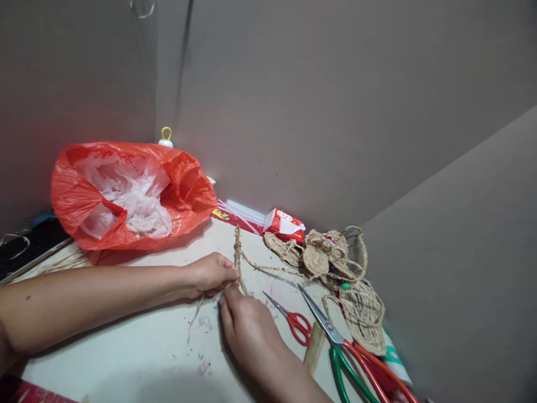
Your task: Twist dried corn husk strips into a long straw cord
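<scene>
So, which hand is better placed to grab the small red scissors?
Probably the right hand: the small red scissors lie beside it. The left hand is farther away, pinching the braided cord.

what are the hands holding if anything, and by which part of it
The left hand pinches the braided cord at the near end of its visible length; what the right hand holds, if anything, is hidden.

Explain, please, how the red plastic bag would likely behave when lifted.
The red plastic bag will probably be floppy, since its walls are creased and folded. It may be light for its size, as the white plastic visible inside looks thin and crumpled, though deeper contents are hidden. It might spill if tipped, because its mouth gapes open.
</scene>
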Tool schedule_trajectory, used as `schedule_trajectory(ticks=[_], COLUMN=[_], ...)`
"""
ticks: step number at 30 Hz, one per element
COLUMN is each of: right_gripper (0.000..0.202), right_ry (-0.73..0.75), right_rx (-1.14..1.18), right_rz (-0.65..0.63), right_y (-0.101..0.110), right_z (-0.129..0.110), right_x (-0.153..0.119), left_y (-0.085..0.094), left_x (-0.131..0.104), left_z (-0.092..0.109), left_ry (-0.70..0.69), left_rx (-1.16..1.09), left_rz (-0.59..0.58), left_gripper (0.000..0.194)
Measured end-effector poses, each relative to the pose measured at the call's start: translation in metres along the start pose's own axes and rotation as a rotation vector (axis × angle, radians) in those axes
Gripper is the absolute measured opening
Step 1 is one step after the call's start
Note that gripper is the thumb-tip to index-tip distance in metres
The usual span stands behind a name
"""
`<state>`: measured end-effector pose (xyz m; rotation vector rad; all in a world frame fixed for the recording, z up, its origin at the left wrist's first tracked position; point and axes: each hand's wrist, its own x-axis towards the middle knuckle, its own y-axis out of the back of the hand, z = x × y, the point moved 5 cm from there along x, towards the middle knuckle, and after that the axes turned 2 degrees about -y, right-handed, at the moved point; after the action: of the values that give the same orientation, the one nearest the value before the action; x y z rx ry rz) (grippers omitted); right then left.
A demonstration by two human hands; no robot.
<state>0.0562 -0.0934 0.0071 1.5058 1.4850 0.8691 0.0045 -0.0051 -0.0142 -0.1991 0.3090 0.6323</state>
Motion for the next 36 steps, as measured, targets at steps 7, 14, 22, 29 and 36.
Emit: schedule_trajectory(ticks=[7, 14, 22, 29, 36], right_gripper=[0.039, 0.04, 0.041, 0.041, 0.038], right_ry=[-0.037, -0.303, -0.289, -0.29, -0.361], right_rx=[0.494, 1.21, 1.259, 1.45, 1.483], right_rz=[0.219, -0.205, -0.376, -0.425, -0.276], right_y=[0.054, -0.002, -0.003, -0.006, -0.011], right_z=[0.022, 0.047, 0.047, 0.043, 0.043], right_x=[0.001, 0.038, 0.036, 0.036, 0.032], left_y=[0.004, 0.002, 0.007, 0.01, 0.016], left_x=[-0.003, -0.001, -0.001, -0.002, -0.013], left_z=[0.007, 0.006, 0.008, 0.022, 0.038], left_ry=[-0.057, -0.154, -0.162, -0.309, -0.234], left_rx=[-0.038, 0.023, 0.261, 0.444, 0.662], left_rz=[-0.037, -0.075, -0.104, -0.095, -0.058], left_gripper=[0.029, 0.038, 0.033, 0.022, 0.017])
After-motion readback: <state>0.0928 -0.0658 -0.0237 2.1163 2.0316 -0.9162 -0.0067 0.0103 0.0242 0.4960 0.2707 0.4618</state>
